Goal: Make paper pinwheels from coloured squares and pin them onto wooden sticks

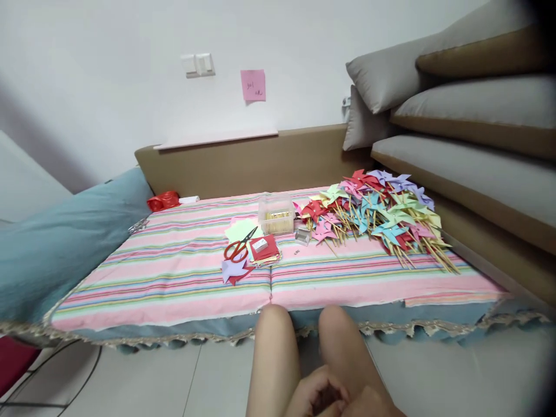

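Observation:
My left hand is at the bottom edge, above my lap, with its fingers curled inward. Against its fingertips rests my right hand, closed and partly cut off by the frame. Whatever they hold, if anything, is hidden. Ahead on the striped cover lie orange-handled scissors, a stack of red paper squares with a small white box on top, and pale green paper. A lilac paper piece is in front of the scissors. Behind the stack stands a clear box of sticks.
Many paper pinwheels on sticks are heaped at the right. A small clear case lies near the box. Grey cushions are stacked at the right. At the far left sits a red plastic bag. My knees touch the sofa's front edge.

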`<state>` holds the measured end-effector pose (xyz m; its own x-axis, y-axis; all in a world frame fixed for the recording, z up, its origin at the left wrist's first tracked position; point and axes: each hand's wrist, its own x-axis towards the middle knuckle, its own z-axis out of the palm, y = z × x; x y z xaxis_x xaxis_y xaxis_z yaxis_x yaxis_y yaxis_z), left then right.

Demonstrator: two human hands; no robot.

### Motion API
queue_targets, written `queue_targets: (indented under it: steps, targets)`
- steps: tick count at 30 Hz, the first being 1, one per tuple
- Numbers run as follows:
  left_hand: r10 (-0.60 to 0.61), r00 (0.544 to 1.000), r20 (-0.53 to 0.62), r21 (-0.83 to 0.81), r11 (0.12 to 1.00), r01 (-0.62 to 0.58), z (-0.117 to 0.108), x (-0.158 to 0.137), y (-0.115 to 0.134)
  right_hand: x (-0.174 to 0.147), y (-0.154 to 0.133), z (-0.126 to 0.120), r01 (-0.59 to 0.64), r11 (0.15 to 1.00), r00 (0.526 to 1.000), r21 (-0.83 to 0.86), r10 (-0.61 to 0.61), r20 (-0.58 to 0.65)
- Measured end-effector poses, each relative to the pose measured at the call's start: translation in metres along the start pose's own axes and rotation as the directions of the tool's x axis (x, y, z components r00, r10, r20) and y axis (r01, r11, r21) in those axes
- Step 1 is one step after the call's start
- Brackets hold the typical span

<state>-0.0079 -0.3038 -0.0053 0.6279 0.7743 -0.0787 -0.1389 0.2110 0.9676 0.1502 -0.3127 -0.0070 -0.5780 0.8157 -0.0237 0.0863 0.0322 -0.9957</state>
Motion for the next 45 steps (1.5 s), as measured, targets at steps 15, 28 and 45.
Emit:
queue_targets:
  steps: [15,28,45]
  targets:
    - [-0.067,0.978,-0.197,-0.069,0.996,0.055,-0.029,-0.011,0.027,0.035,-0.03,-0.017,-0.004,0.999,0.989,0.046,-0.002,0.145]
    - [0.341,0.556,-0.758,0.543,0.802,0.249,-0.193,0.113,0.052,0.256,0.023,-0.092,0.017,0.883,0.862,-0.469,-0.251,-0.441]
    - [0.272,0.471,-0.839,0.475,0.789,0.39,-0.248,0.178,0.042,0.315,0.056,-0.089,-0.037,0.504,0.95,-0.863,-0.251,-0.187]
